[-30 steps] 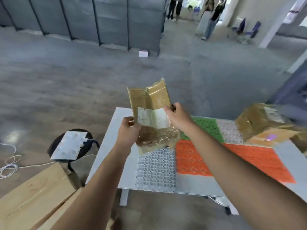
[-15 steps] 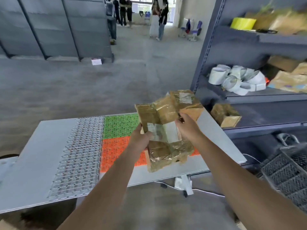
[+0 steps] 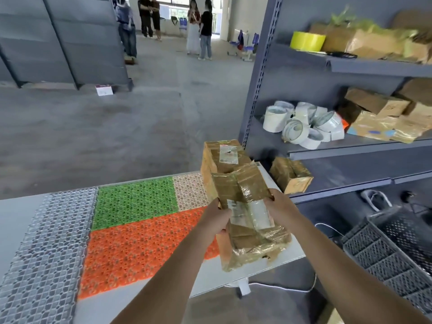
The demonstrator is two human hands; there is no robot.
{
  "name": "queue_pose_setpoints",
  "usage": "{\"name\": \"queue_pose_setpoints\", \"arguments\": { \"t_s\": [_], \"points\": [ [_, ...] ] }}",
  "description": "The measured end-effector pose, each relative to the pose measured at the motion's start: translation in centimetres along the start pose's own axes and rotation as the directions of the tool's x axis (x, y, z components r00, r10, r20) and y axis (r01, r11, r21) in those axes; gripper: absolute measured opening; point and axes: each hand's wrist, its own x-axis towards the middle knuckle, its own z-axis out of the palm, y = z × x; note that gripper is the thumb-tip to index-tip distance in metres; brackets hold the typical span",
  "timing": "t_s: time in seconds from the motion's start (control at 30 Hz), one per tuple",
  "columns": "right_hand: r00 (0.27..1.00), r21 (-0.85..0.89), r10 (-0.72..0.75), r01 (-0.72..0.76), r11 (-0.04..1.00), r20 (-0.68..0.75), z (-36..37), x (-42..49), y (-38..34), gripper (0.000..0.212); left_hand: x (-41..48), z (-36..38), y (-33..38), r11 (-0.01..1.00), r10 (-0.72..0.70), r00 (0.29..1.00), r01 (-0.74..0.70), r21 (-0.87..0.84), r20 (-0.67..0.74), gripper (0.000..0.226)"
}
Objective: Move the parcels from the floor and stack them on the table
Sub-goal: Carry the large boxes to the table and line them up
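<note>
Warehouse floor and table [image 3: 21,213] at 9 o'clock; view now swung right since earlier, shelving brought in at 3 o'clock. Left hand [image 3: 216,219] and right hand [image 3: 279,208] clamped on taped parcel [image 3: 247,206], held above table's right end. Second parcel [image 3: 222,160] already stood at 12 o'clock, just behind. Placement judged imminent.

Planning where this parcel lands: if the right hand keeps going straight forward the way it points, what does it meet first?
Probably the brown taped cardboard parcel standing at the white table's far right end. It lies just beyond the crumpled taped parcel gripped by the right hand and left hand; depth is unclear.
</note>
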Motion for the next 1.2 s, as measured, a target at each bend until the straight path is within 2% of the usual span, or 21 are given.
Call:
{"name": "queue_pose_setpoints", "arguments": {
  "t_s": [0.2,0.3,0.43,0.67,0.77,0.9,1.07,1.2],
  "points": [
    [0.999,-0.041,0.038,-0.036,0.999,0.039,-0.7,4.9,2.2,0.016,3.8,2.3,0.6,0.996,-0.014,1.000,0.014,0.090,0.002,0.019],
    [0.994,-0.068,0.048,-0.042,0.997,0.095,-0.6,7.2,3.1,0.019,5.1,3.2,0.4,0.991,-0.038,0.999,0.042,0.124,-0.031,0.016],
    [0.987,-0.122,0.005,0.015,0.992,0.160,-0.6,10.1,4.6,0.035,6.6,4.6,0.1,0.985,-0.059,0.990,0.079,0.151,-0.131,0.024],
    [0.963,-0.199,-0.062,0.117,0.973,0.264,-1.6,11.8,5.5,0.033,7.9,6.5,-1.1,0.976,-0.048,0.949,0.111,0.187,-0.310,0.029],
    [0.948,-0.201,-0.063,0.131,0.971,0.311,-1.9,12.4,5.3,0.024,8.0,6.8,-1.5,0.976,-0.049,0.930,0.121,0.179,-0.365,0.023],
    [0.940,-0.224,-0.086,0.166,0.960,0.330,-2.2,13.0,4.9,0.018,8.4,6.9,-1.5,0.976,-0.056,0.929,0.128,0.174,-0.367,0.027],
    [0.923,-0.258,-0.086,0.193,0.947,0.375,-1.8,13.2,5.2,0.024,8.7,6.8,-1.8,0.965,-0.025,0.916,0.127,0.231,-0.399,0.031],
    [0.940,-0.287,-0.137,0.230,0.930,0.311,-0.8,13.1,5.6,0.025,8.5,6.5,-2.0,0.982,-0.026,0.922,0.097,0.165,-0.387,0.038]
  ]
}}
